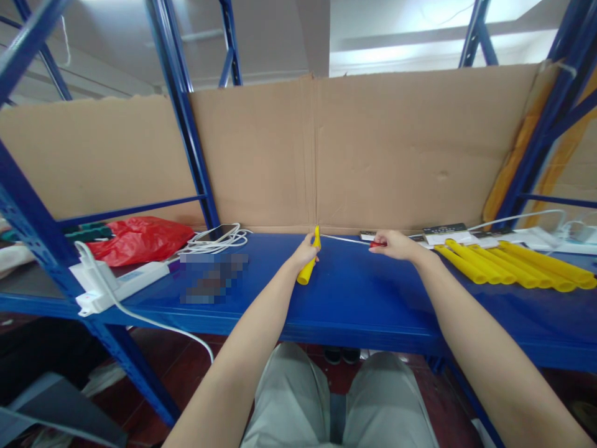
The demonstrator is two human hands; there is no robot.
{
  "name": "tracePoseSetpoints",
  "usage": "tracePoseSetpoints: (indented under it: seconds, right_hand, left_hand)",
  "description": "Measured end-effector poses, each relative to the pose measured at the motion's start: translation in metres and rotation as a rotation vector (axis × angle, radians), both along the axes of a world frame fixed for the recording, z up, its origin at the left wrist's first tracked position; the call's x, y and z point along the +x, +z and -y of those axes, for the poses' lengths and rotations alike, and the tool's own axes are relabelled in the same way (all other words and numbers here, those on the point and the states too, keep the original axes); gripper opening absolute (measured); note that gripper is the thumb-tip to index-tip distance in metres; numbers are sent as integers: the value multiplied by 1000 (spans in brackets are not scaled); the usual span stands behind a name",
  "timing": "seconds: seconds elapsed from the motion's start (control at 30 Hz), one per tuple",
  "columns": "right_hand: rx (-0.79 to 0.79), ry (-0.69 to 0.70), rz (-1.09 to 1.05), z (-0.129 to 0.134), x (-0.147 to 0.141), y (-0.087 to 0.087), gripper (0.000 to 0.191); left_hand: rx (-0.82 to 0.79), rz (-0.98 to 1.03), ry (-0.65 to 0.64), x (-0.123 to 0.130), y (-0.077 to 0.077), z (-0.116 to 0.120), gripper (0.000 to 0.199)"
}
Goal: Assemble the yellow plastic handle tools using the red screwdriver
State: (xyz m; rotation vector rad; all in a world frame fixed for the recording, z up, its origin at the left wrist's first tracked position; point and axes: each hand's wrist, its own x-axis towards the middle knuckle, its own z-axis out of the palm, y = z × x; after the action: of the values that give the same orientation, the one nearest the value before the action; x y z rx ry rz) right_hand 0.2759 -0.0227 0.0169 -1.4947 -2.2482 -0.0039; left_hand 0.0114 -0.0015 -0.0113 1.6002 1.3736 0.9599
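Observation:
My left hand point(305, 251) is closed round a yellow tube point(306, 272), which stands at a slant over the blue shelf point(354, 305). Its wide round end points down toward me, and a narrower end sticks up past my fingers. To the right, my right hand point(392, 244) is closed on a small red piece point(377, 244), mostly covered by my fingers. A thin pale rod or cord point(345, 239) runs from the red piece leftward to near the tube's upper end; whether it touches the tube I cannot tell.
Several similar yellow tubes point(517, 267) lie side by side at right, before a black-and-white box point(445, 233). At left are a white power strip point(125, 286), a coiled white cable point(224, 239) and a red plastic bag point(144, 239). Cardboard point(396, 149) stands behind; blue posts point(180, 112) frame the shelf.

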Motion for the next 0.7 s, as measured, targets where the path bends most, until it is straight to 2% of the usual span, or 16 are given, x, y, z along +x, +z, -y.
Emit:
tracePoseSetpoints:
  seconds: [0.17, 0.3, 0.43, 0.7]
  right_hand:
    - [-111, 24, 19, 7, -3, 4, 27]
    - [-51, -32, -33, 5, -4, 1, 16]
    - [23, -79, -4, 2, -2, -2, 18]
    - [11, -25, 63, 4, -1, 5, 14]
  left_hand:
    - [11, 0, 1, 1, 1, 1, 60]
    - [2, 11, 3, 2, 5, 6, 59]
    - [-8, 20, 12, 2, 6, 8, 59]
    - [-21, 33, 8, 1, 5, 5, 59]
